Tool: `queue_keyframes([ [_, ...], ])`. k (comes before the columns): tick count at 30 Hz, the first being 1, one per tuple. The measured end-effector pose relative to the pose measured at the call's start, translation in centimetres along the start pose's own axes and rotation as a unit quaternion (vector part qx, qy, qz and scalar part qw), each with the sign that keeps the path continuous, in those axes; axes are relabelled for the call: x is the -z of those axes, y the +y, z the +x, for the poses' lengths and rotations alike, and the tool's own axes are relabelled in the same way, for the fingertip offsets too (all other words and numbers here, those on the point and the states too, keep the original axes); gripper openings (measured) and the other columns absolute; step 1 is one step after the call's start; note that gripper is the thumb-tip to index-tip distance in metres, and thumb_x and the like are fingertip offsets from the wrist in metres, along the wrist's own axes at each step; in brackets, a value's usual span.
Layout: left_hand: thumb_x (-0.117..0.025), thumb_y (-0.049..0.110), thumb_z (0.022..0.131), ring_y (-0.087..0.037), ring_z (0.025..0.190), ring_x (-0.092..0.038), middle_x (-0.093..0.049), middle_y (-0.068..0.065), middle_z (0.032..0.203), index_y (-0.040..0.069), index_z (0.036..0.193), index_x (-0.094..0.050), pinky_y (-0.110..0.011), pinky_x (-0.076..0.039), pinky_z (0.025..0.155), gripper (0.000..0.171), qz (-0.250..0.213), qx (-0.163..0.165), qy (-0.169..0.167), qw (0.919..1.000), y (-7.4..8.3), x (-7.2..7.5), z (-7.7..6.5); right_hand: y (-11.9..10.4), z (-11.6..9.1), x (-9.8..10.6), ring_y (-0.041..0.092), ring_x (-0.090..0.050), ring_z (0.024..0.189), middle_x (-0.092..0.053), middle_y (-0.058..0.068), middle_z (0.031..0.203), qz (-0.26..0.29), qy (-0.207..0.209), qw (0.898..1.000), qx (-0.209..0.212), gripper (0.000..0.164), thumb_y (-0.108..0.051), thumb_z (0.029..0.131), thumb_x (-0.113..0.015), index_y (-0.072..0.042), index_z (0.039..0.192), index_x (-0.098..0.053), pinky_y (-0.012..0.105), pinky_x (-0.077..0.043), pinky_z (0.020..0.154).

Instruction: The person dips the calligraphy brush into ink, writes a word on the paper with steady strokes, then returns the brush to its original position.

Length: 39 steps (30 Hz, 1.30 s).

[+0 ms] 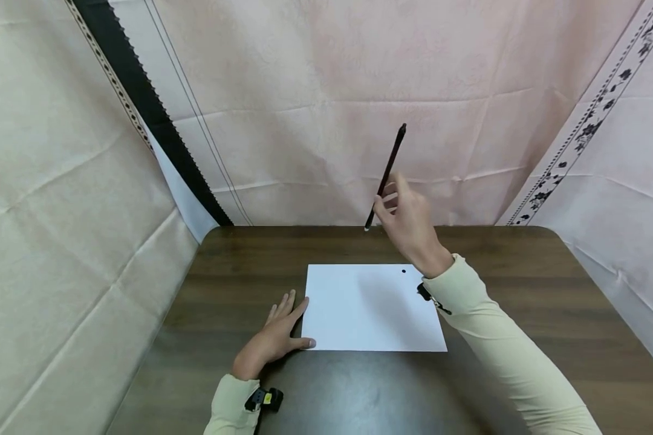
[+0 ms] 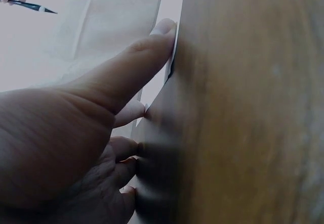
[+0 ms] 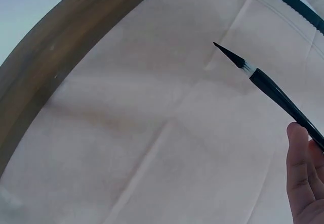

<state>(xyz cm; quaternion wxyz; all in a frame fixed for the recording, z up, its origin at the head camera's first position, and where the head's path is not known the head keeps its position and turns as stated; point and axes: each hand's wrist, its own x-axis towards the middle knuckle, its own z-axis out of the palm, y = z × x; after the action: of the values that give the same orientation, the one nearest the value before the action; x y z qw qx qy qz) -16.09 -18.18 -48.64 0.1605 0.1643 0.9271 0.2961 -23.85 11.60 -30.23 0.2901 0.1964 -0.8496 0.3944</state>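
My right hand pinches an ink brush in the air above the table's far edge, its handle leaning up to the right. In the right wrist view, the brush shows a dark handle, a pale band of bristles and a black pointed tip, clear of any surface. A white sheet of paper lies on the table with one small black dot near its upper right corner. Fingers spread, my left hand rests at the sheet's left edge, thumb and index finger touching the paper.
The brown wooden table has rounded far corners. Pale cloth hangs behind it and on both sides, with a black band at left and a floral strip at right. Wrist cameras are strapped over both sleeves.
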Motion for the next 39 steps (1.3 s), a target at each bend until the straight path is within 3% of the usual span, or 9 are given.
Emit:
queue_keyframes([
  [16,-0.082,0.035,0.093,-0.04,0.163,0.001,-0.003,-0.022,0.176,0.01,0.168,-0.029,-0.061,-0.002,0.13,0.095,0.002,0.001,0.0,1.0,-0.1,0.1,0.1,-0.8,-1.6,-3.3,0.026,-0.077,0.087,-0.069,0.015,0.106,0.032,-0.001,0.999,0.035,0.022,0.0,0.101,-0.064,0.0,0.122,-0.057,0.036,-0.065,0.072],
  [27,-0.082,0.035,0.093,-0.04,0.163,0.001,-0.003,-0.022,0.176,0.01,0.168,-0.029,-0.059,-0.002,0.13,0.095,0.005,-0.001,0.001,1.0,-0.2,0.2,0.1,0.2,-2.7,-5.7,0.022,-0.077,0.087,-0.068,0.009,0.102,0.048,-0.003,0.999,0.019,0.022,0.0,0.101,-0.063,-0.004,0.121,-0.054,0.035,-0.064,0.073],
  [39,-0.083,0.037,0.093,-0.04,0.163,0.0,-0.003,-0.022,0.176,0.01,0.168,-0.029,-0.06,-0.003,0.13,0.096,0.007,0.003,0.0,1.0,-0.1,0.1,0.2,0.6,-4.1,-8.4,0.02,-0.076,0.085,-0.071,0.008,0.096,0.04,0.003,0.999,0.01,0.011,-0.004,0.102,-0.064,-0.006,0.11,-0.056,0.037,-0.062,0.071],
])
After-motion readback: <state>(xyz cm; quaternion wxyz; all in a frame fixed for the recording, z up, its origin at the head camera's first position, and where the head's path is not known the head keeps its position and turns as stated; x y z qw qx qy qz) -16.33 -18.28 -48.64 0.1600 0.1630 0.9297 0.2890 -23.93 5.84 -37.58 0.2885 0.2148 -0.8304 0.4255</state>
